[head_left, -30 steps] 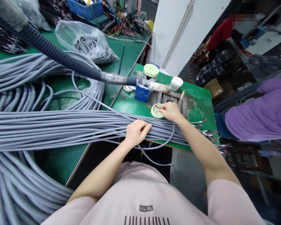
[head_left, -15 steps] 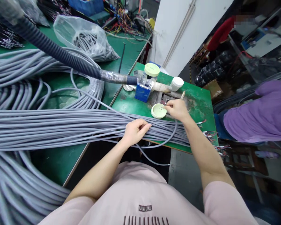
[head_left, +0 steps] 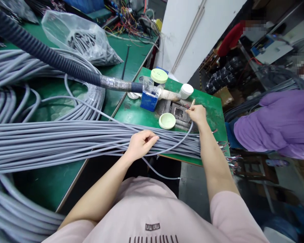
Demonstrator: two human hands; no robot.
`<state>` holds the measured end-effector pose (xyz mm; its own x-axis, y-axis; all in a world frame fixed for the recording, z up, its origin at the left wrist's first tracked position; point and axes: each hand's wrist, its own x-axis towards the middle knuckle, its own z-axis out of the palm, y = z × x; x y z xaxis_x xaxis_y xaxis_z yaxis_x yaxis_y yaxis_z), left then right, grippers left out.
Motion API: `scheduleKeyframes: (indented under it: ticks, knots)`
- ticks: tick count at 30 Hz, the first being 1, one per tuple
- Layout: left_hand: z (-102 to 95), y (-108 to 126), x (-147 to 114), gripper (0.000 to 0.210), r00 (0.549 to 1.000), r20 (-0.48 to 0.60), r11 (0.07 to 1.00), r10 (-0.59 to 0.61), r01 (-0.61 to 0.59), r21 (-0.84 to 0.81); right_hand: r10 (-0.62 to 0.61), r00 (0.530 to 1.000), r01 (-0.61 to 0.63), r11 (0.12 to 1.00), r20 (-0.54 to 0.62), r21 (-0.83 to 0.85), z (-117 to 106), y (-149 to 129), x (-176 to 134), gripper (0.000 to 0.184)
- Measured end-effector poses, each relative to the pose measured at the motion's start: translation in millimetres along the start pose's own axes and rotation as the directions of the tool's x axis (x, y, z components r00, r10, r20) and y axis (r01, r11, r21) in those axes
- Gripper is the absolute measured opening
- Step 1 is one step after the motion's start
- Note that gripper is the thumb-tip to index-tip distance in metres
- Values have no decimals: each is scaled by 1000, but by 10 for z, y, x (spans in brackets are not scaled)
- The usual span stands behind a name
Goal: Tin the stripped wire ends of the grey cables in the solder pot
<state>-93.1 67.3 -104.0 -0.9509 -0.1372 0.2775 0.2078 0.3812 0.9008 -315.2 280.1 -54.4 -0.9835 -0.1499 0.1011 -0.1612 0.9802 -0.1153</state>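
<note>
Since half a second ago, the right hand (head_left: 197, 114) has moved off the dish (head_left: 167, 121), rightward to the well (head_left: 179, 112). From far left of the dish, a grey bundle (head_left: 53, 138) runs along the counter (head_left: 212, 104), passing the dish's near side. Left of the dish, the left hand (head_left: 142, 143) rests on the bundle, fingers loosely curled; whether they grip anything, I cannot tell. Right of the dish, the right fingers are pinched closed on one cable (head_left: 191, 129), its end pointing left at the well; contact is unclear. The step in hand looks like presenting that end there; the next move seems to call for a steady pinch.
</note>
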Motion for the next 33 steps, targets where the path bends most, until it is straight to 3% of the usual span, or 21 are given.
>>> scheduleKeyframes:
  ticks: [7,33]
  knots:
    - [-7,3,-4,26,1000,2,1000,15,-15,-2,-2,998,9,994,64,-109,73,-64,34,22]
    - [-7,-2,4,25,999,4,999,42,-42,7,17,994,-4,993,108,-120,148,-73,36,21]
